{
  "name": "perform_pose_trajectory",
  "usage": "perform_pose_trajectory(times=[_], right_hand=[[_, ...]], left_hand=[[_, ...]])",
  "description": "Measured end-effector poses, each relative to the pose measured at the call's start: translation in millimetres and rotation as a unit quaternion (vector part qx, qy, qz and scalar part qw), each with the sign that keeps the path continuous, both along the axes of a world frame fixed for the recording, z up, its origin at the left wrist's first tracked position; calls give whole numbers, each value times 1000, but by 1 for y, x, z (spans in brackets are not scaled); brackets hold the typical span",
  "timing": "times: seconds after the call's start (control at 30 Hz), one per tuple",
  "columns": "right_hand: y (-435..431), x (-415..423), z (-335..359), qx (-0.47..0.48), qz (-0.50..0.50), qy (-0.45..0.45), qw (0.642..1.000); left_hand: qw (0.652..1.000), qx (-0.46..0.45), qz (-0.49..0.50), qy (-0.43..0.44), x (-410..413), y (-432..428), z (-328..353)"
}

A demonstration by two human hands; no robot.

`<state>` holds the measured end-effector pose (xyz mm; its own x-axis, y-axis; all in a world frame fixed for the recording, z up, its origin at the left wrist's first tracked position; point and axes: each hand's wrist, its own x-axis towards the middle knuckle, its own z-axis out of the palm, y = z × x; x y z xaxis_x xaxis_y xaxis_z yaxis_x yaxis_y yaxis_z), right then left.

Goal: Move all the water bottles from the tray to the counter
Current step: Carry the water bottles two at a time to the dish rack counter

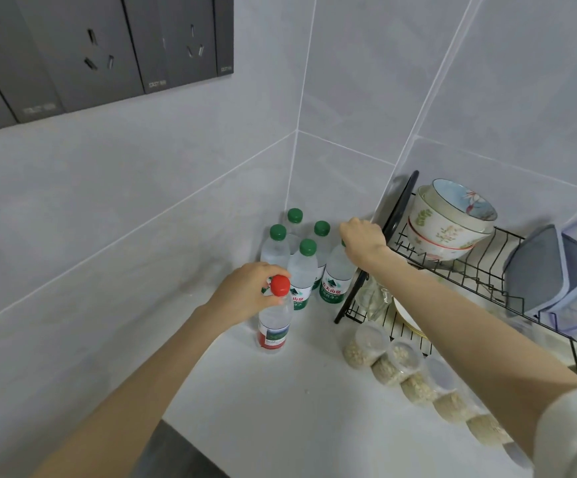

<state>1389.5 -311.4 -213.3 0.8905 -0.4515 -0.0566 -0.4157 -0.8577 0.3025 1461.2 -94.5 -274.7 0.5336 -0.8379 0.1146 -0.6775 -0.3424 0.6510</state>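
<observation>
Desk corner (318,327): left hand (245,293) curls round the red-capped bottle (275,327) at its neck, right hand (363,238) clasps a green-capped bottle (338,276) by its top.

Wears a white sleeve (570,432) on the right arm, of plain, soft-looking cloth with a few faint folds and a rounded edge. Covers only the part of this arm nearest the lower right corner; leaves the forearm bare down to the right hand (363,239). Shows the left forearm bare along all its visible length, up to the left hand (249,288).
</observation>
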Motion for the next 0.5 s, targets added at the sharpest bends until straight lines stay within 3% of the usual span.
perform_pose_trajectory(times=[0.37,0.43,0.5], right_hand=[[1,-12,-6,-64,55,7,996],[3,-15,-6,-47,76,-31,996],[12,-20,-5,39,83,-128,987]], left_hand=[[994,9,19,105,0,8,-11],[991,-1,36,126,-1,14,-14],[987,-13,53,150,-1,20,-19]])
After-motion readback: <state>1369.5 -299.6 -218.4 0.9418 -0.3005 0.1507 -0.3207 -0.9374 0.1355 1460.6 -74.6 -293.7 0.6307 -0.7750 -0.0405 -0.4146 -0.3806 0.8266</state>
